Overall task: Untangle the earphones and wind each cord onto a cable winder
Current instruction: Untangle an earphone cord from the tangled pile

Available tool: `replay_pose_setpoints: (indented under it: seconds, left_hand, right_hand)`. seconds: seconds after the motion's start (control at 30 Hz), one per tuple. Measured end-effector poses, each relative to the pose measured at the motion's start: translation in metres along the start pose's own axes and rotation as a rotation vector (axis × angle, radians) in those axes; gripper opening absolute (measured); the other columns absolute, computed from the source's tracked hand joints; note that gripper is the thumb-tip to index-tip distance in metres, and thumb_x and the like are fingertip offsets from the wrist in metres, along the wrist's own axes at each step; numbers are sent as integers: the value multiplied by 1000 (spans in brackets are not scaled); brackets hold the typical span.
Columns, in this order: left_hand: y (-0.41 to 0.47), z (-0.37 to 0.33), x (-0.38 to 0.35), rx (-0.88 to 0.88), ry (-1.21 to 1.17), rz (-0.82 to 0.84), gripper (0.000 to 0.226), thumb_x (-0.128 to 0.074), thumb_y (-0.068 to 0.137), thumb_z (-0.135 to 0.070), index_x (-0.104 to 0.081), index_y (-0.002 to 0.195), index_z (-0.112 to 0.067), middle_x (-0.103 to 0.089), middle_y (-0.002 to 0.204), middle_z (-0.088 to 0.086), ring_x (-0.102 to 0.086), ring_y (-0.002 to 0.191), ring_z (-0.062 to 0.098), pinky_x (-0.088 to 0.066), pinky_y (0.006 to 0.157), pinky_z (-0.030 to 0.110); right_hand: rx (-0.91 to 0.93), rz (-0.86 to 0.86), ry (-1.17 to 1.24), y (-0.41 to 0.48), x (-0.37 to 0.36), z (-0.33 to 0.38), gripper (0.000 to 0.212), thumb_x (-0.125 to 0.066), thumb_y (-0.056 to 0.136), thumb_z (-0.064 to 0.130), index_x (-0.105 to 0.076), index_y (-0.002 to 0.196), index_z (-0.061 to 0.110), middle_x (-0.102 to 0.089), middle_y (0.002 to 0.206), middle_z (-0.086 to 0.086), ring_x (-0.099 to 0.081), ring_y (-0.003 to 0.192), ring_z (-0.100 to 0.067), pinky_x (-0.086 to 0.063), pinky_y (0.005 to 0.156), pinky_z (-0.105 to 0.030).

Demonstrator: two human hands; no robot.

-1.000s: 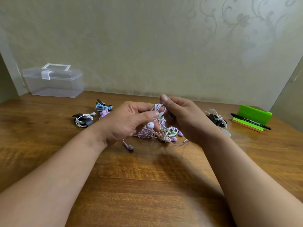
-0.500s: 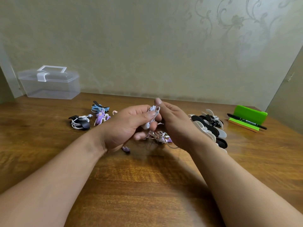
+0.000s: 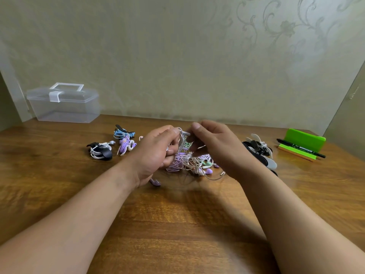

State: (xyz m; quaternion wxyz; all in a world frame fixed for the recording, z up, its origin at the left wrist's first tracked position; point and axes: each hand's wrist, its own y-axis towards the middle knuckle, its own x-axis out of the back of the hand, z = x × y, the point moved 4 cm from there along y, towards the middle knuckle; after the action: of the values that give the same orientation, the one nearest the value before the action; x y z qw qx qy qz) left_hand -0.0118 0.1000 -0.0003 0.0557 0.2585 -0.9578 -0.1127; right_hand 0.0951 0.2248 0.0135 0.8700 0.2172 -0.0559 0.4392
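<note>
Earphone tangle point(image 3: 189, 161) pinched btwn left hand point(image 3: 156, 155) & right hand point(image 3: 215, 149).

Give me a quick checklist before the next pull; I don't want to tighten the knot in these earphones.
1. Both hands gripping cord: ok. The left hand and right hand each pinch white cord atop the tangle.
2. One cord isolated: not ok. White, purple and green cords are intertwined below.
3. Free end to trace: ok. A plug lies loose at the tangle's right edge.
4. Nearby empty winders: ok. A pile sits beside the right wrist.
5. Finished wound sets clear of the tangle: ok. Three lie apart at left.
6. Knot tightness: cannot tell.
</note>
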Motion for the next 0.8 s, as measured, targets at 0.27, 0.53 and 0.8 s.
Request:
replay_pose_setpoints:
  seconds: [0.27, 0.53, 0.8]
  left_hand:
    - [3, 7, -1, 8, -33, -1, 27, -41, 111, -23, -49, 88, -10, -32, 63, 1, -22, 44, 7, -23, 40, 15]
    - [3, 11, -3, 10, -17, 4, 28, -40, 111, -24, -50, 90, -9, -34, 66, 2, -24, 45, 11, -25, 43, 18]
    - [5, 14, -3, 8, -21, 20, 29, -41, 111, -28, -51, 91, -10, -36, 66, 1, -25, 46, 12, -24, 45, 21]
  right_hand:
    - [-54, -374, -467, 3, 76, 9, 29, -53, 106, 30, -73, 91, 17, -73, 79, 0, -53, 47, -3, -45, 54, -26]
    - [-512, -76, -1006, -9, 105, -16, 30, -73, 92, 38, -75, 87, 8, -74, 84, -12, -69, 82, -30, -55, 72, -34]
    - [-615, 2, -1097, -9, 102, -19, 26, -83, 81, 33, -76, 95, 12, -73, 86, -7, -70, 83, -27, -54, 67, -31]
